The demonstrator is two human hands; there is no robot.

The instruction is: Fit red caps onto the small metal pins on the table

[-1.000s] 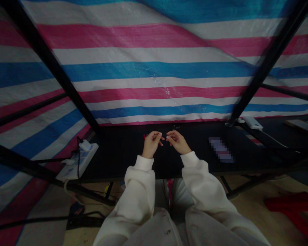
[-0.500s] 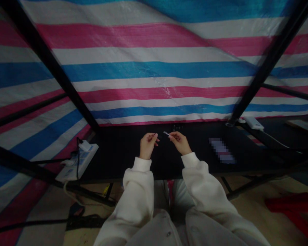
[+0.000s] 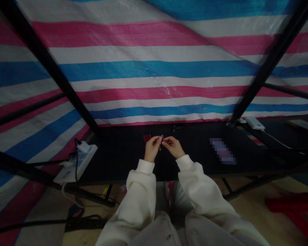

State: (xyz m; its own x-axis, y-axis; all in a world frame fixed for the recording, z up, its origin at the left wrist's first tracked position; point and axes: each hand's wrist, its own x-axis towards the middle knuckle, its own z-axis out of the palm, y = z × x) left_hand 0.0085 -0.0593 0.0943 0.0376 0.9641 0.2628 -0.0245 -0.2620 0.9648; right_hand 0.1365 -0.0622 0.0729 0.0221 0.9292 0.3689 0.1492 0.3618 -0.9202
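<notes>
A striped tarp in pink, white and blue fills the upper half of the frame, crossed by black frame poles that run down to a dark table across the middle. At the left edge of the table lies a white power strip with cables plugged in; near the right edge sits a small white device. A blurred patch lies on the table right of centre.

At centre frame, both cream sleeves reach forward. The left hand and right hand meet just above the table, thumb and forefinger of each pinched together on a tiny pale piece held between the fingertips. It is too small to tell its exact shape. Just left of the hands, a few small red parts lie on the table.

The piece looks very light and stiff, and easy to drop, so a fingertip pinch at its ends seems the only sensible hold; a hard squeeze could flick it away against the dark surface.
</notes>
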